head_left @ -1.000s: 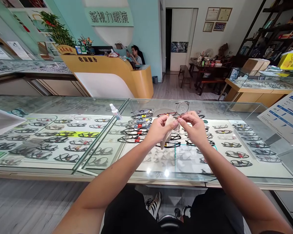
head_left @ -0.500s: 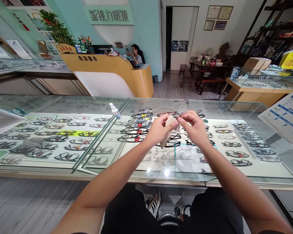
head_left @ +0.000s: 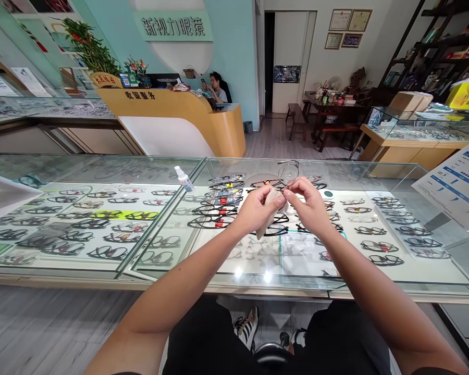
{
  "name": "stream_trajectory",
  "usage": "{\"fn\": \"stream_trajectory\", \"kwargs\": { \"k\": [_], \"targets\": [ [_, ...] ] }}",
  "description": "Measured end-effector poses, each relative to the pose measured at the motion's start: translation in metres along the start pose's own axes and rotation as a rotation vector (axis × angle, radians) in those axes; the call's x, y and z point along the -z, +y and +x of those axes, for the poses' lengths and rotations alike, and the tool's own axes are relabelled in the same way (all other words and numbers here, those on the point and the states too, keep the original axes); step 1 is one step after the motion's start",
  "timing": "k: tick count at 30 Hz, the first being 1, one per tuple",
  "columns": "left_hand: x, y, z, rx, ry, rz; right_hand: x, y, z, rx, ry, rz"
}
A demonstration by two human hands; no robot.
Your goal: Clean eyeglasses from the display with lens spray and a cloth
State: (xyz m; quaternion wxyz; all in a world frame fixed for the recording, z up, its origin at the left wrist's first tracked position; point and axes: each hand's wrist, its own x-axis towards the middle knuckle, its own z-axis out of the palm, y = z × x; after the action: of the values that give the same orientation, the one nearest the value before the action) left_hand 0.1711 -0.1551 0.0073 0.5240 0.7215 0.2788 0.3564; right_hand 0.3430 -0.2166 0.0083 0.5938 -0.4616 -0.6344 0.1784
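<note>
Nearest are the person's black trousers (head_left: 203, 338), with striped shoes (head_left: 248, 329) below on the floor. Both bare arms reach over the glass desk (head_left: 234, 289), and the hands meet above it, near its far edge. The left hand (head_left: 258, 209) is nearly closed, thumb and fingers pinching a pale cloth (head_left: 263, 221) that hangs down below them. The right hand (head_left: 308, 204) is closed too, thumb and fingertips pinching thin-rimmed glasses (head_left: 288, 172). Those are in the air between the hands, a round rim rising just beyond the right fingers; the cloth and fingers hide the rest, so whether the cloth touches a lens cannot be told.

Under the desk's glass lie rows of frames (head_left: 380, 247), some with red or yellow tags. A white bottle (head_left: 184, 179) stands on top, left of the hands; a printed sheet (head_left: 453, 187) slants at the right.

Farther off, a seated person (head_left: 219, 92) holds up a phone (head_left: 204, 83) behind a yellow counter (head_left: 172, 112). A dark table (head_left: 316, 101) is at the back, right of a pale door (head_left: 291, 47).
</note>
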Motion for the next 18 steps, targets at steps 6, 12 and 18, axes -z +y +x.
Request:
{"fn": "stream_trajectory", "kwargs": {
  "k": [6, 12, 18],
  "targets": [
    [-0.0004, -0.0003, -0.0003, -0.009, -0.004, 0.028, -0.0005, 0.0016, -0.001, -0.015, -0.025, 0.006],
    [0.0002, 0.0015, -0.001, -0.003, -0.017, -0.018, -0.0003, 0.0009, -0.0007, -0.019, -0.044, 0.053],
    [-0.0047, -0.0001, -0.001, -0.048, 0.079, -0.043, -0.003, -0.0003, -0.002, -0.001, -0.023, 0.063]
  ]
}}
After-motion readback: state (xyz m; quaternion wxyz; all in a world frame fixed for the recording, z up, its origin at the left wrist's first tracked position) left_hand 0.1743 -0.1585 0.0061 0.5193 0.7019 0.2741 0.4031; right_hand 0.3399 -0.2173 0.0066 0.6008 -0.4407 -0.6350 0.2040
